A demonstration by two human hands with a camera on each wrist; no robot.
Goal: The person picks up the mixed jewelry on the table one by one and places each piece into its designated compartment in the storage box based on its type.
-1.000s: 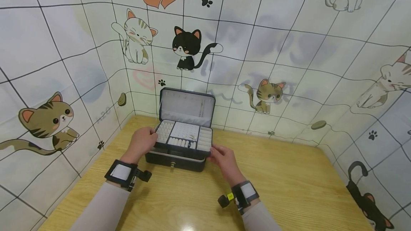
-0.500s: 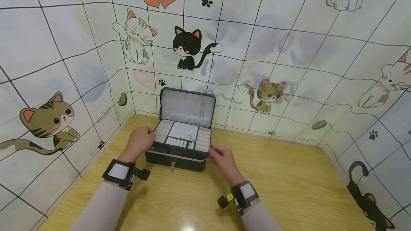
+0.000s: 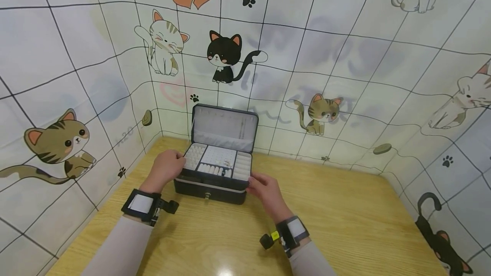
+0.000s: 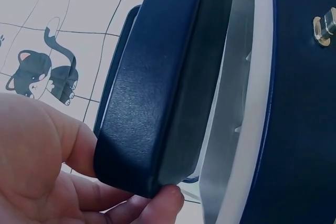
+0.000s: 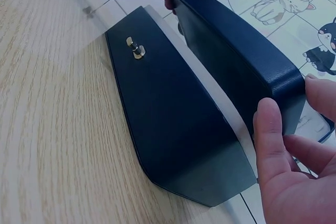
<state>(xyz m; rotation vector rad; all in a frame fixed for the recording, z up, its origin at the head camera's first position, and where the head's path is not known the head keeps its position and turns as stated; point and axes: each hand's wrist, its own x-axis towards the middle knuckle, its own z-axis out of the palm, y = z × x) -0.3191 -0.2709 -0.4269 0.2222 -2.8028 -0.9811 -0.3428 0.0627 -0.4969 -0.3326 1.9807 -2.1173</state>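
A dark blue jewellery box stands on the table, its grey-lined lid raised at the back. Above the base, a removable jewellery tray with white ring rolls and small compartments is held up at a slight slant. My left hand grips its left end, thumb on one side and fingertips under the lower edge in the left wrist view. At the other end my right hand pinches the tray's corner. A gap between tray and base shows in both wrist views. Small jewellery pieces lie in the tray's middle.
A wooden table spreads out to the right and in front of the box. Behind and beside it hangs a white cloth printed with cats and grid lines. A metal latch sits on the base's front.
The tray has come down a little towards the base and shifted slightly left, both hands moving with it. Over the last half second it has hardly moved.
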